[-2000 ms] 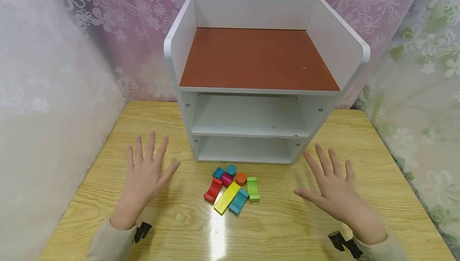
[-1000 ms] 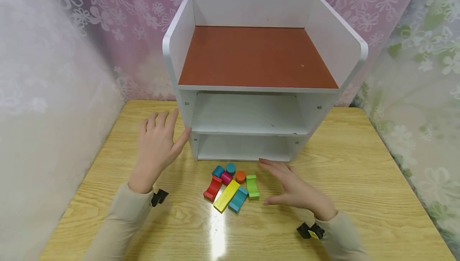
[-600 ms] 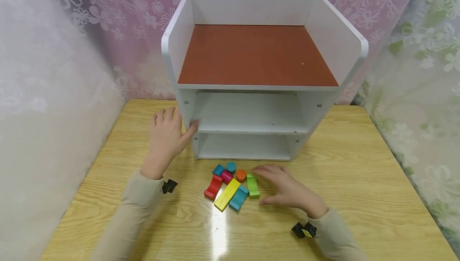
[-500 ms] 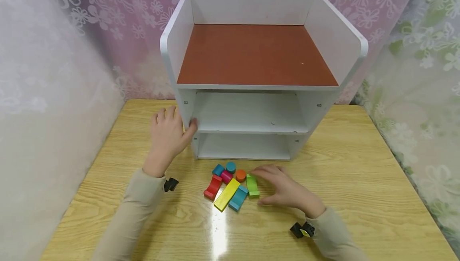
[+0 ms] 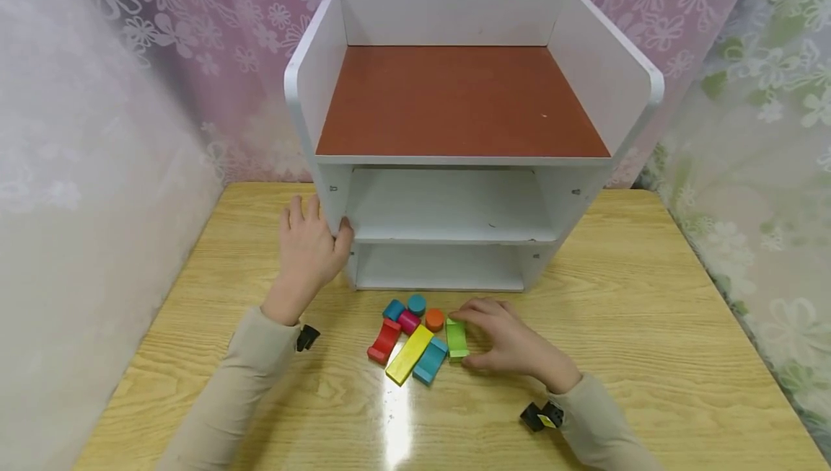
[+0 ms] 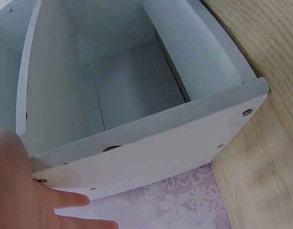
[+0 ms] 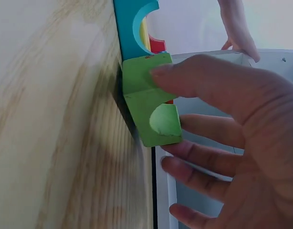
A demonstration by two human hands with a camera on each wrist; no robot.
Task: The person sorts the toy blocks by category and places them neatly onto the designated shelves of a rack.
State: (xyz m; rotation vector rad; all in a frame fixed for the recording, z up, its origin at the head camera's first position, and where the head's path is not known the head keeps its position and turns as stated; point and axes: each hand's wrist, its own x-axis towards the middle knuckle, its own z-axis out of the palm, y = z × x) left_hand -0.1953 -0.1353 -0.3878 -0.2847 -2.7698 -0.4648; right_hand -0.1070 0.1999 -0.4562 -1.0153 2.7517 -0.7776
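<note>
My left hand (image 5: 308,251) grips the left side panel of a white shelf unit (image 5: 454,161), thumb on the front edge and fingers along the outer face. In the left wrist view, that side panel (image 6: 151,148) shows, with my fingers (image 6: 72,199) beside it. My right hand (image 5: 509,341) pinches a green arch-cut block (image 5: 457,341) lying on the table, thumb at the near end and fingertips at the far end. The right wrist view shows the block's curved notch (image 7: 153,105) between thumb and fingers.
Left of the green block lie a blue arched block (image 5: 431,361), a yellow bar (image 5: 410,355), a red arched block (image 5: 384,341), an orange cylinder (image 5: 435,320) and several small cylinders. All lie on the wooden table (image 5: 324,413), before the shelf. Patterned curtains (image 5: 746,204) surround the table.
My left hand has moved forward and inward to the shelf's side panel and taken hold of it. My right hand has come left and closed on the green block's ends.
</note>
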